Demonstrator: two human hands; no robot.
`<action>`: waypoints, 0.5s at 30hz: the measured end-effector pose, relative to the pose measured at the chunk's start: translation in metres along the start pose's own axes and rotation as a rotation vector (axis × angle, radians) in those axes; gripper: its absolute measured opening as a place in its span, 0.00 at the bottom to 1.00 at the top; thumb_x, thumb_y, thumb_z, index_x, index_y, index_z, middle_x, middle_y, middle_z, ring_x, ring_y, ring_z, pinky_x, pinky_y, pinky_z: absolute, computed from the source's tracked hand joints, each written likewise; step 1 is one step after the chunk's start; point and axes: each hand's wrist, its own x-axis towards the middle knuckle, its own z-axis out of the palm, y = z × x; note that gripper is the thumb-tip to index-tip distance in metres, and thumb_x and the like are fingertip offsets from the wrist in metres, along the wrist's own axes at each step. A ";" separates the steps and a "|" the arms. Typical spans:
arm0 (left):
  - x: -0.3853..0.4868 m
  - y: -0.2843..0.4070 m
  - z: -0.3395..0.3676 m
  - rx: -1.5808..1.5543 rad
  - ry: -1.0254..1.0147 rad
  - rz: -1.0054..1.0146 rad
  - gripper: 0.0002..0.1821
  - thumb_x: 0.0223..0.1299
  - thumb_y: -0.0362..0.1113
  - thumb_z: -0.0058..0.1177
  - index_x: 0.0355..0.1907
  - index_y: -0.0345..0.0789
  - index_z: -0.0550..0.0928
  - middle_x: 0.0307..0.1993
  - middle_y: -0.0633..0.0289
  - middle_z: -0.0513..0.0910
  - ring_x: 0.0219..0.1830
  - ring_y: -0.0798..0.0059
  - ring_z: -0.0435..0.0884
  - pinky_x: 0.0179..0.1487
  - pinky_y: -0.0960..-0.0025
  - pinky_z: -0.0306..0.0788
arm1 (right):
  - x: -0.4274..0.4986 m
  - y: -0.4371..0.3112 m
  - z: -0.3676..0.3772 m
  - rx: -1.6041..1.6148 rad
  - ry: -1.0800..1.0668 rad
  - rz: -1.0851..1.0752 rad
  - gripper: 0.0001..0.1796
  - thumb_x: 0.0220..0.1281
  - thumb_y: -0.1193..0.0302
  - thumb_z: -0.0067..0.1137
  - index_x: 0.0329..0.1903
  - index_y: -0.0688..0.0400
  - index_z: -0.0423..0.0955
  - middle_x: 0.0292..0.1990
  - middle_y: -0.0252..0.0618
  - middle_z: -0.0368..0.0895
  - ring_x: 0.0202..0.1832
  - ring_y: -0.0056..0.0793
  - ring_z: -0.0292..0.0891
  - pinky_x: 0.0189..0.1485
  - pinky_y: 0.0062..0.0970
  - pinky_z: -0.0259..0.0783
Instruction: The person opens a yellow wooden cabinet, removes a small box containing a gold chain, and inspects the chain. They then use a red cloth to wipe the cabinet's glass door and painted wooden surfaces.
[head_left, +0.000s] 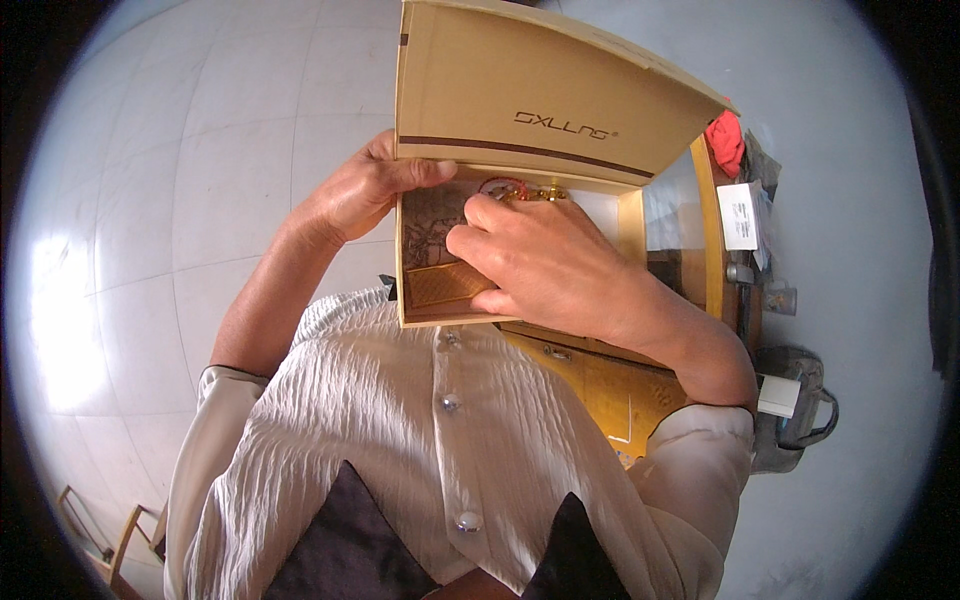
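Observation:
My left hand (375, 184) grips the left wall of a tan cardboard box (632, 225), its thumb over the rim. The hinged lid (540, 82) stands raised at the far side and bears printed lettering. My right hand (544, 259) reaches into the box with its fingers curled downward; whether they pinch anything is hidden. Beyond its knuckles lie a red beaded loop (501, 182) and some gold-coloured jewellery (555, 193). A dark tangled chain or string of beads (431, 234) rests at the left inside. Nearer me is a flat amber-coloured rectangular piece (442, 285), partly covered by my right fingers.
Right of the box stands a wooden cabinet (592, 375) with a glass top. Along its far edge are a red cloth (724, 142), a white printed box (739, 217) and a glass mug (780, 298). A dark bag (787, 442) sits beside it. Wooden furniture (124, 547) shows lower left.

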 end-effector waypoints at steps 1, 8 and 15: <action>0.001 0.000 -0.001 -0.001 -0.004 -0.028 0.23 0.56 0.37 0.58 0.54 0.32 0.73 0.49 0.59 0.78 0.52 0.71 0.74 0.59 0.66 0.65 | 0.000 -0.001 0.001 -0.010 0.006 0.005 0.16 0.42 0.68 0.64 0.33 0.60 0.70 0.38 0.41 0.71 0.37 0.40 0.75 0.37 0.36 0.73; -0.002 -0.001 -0.004 -0.016 -0.001 0.016 0.22 0.57 0.39 0.57 0.53 0.33 0.74 0.48 0.61 0.79 0.51 0.74 0.75 0.57 0.68 0.66 | -0.010 0.008 -0.008 0.055 0.179 -0.011 0.15 0.42 0.71 0.63 0.33 0.59 0.70 0.37 0.38 0.71 0.35 0.37 0.75 0.35 0.35 0.72; -0.004 0.003 -0.004 0.053 0.046 0.016 0.23 0.58 0.39 0.57 0.55 0.33 0.73 0.49 0.61 0.79 0.52 0.74 0.74 0.59 0.68 0.66 | -0.032 0.018 -0.022 0.468 0.215 0.129 0.17 0.41 0.77 0.63 0.38 0.59 0.71 0.29 0.31 0.77 0.25 0.20 0.71 0.27 0.20 0.67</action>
